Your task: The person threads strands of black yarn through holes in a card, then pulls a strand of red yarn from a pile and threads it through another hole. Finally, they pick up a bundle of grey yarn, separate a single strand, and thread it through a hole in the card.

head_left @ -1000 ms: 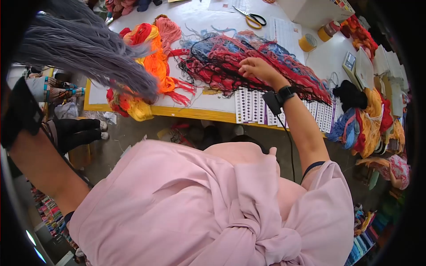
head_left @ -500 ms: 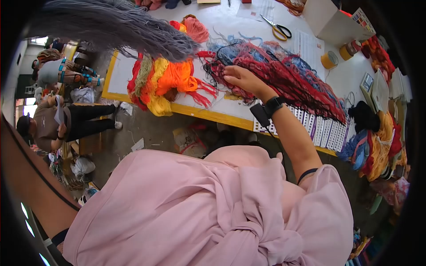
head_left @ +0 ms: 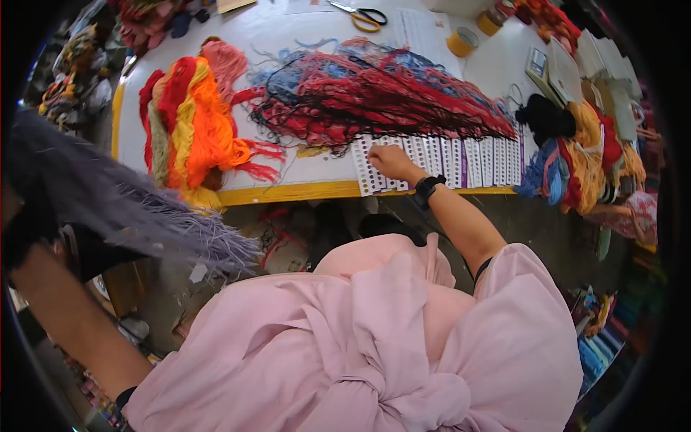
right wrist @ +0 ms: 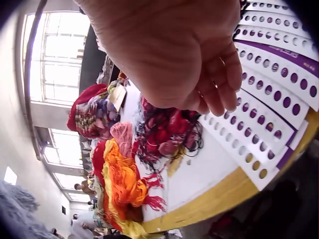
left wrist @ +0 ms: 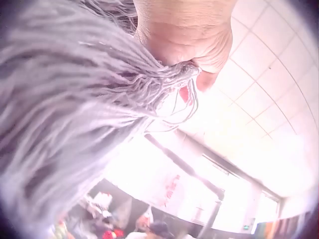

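A long grey yarn hank [head_left: 144, 194] hangs at the left of the head view, its loose ends spread low in front of the table. My left hand [left wrist: 187, 37] grips the gathered end of this grey yarn [left wrist: 65, 114], with thin loops sticking out past the fingers; in the head view that hand is lost in the dark left edge. My right hand [head_left: 392, 163], fingers loosely bent and holding nothing, is over the punched white cards [head_left: 453, 162] by the table's front edge. Just beyond it lies the red, black and blue yarn [head_left: 389, 93].
Orange, yellow and red hanks [head_left: 209, 137] lie on the table's left part. Scissors [head_left: 366, 18], a yellow spool [head_left: 461, 42] and a small device [head_left: 537, 63] are farther back. Black yarn [head_left: 545, 117] and other hanks [head_left: 586, 151] hang at the right corner.
The grey yarn has swung down from above the table's left side to in front of it. My right hand has moved from the red and black yarn to over the cards.
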Demonstrator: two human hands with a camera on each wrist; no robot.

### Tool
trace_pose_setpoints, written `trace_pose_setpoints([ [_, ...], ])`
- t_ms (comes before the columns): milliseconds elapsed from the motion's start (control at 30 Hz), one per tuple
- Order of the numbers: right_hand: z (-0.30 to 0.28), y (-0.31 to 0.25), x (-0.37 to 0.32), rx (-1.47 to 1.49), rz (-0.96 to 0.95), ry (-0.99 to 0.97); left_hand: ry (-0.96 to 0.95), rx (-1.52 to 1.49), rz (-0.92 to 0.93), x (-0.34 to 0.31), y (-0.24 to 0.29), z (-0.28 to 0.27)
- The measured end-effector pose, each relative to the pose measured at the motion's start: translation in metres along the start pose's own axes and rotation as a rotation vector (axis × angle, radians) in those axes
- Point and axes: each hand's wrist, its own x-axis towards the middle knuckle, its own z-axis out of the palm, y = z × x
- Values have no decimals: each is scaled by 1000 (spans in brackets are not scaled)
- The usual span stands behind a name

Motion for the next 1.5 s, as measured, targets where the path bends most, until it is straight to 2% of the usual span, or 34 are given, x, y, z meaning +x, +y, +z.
trace_pose_setpoints([
  [133, 16, 10, -1, 5, -63, -25, -249, -214, -417, -122, 13, 107],
  [200, 20, 12, 1, 52, -84, 28, -451, -420, -666, -204, 50, 169],
  [300, 21, 15, 8, 69, 0, -28, -778, -780, -1096, -327, 134, 270],
  [333, 20, 17, 8, 89, -23, -40, -1005, -844, -1146, -369, 148, 299],
  [367, 17, 19, 8, 105, -45, -53, -1058, -920, -1200, -419, 159, 332],
  [400, 15, 22, 9, 121, -74, -71, -1072, -958, -1244, -439, 167, 347],
  [500, 11, 23, 7, 172, -60, -78, -1031, -991, -1341, -462, 183, 373],
  [567, 11, 20, 4, 205, -18, -88, -768, -980, -1425, -449, 168, 384],
  [633, 12, 18, 3, 200, -21, -70, -592, -913, -1419, -432, 145, 389],
  [667, 14, 19, 2, 199, -27, -63, -587, -893, -1377, -423, 131, 388],
  [733, 16, 20, 1, 190, -28, -48, -605, -796, -1459, -407, 112, 383],
  [833, 22, 14, -2, 166, 44, -53, -573, -817, -1399, -390, 109, 364],
  [900, 28, 19, 0, 116, 53, -54, -589, -917, -1391, -370, 131, 342],
  [967, 35, 21, 1, 32, 30, -21, -658, -1041, -1641, -376, 153, 340],
  [1033, 35, 20, 2, 52, 59, -45, -738, -1109, -1733, -408, 176, 351],
  [1133, 15, 13, 4, 76, 48, -147, -744, -1086, -1954, -472, 204, 382],
  [1167, 2, 10, 3, 125, 60, -139, -736, -1046, -1939, -477, 209, 390],
  [1233, -26, 12, -3, 257, 88, 95, -678, -948, -1938, -484, 216, 394],
  [1333, -84, 34, 4, 357, 159, 351, -729, -949, -1949, -482, 210, 392],
  [1400, -122, 60, 34, 170, 200, 553, -731, -950, -1938, -479, 210, 392],
  [1500, -174, 95, 106, -57, 157, 639, -715, -960, -1949, -476, 215, 382],
])
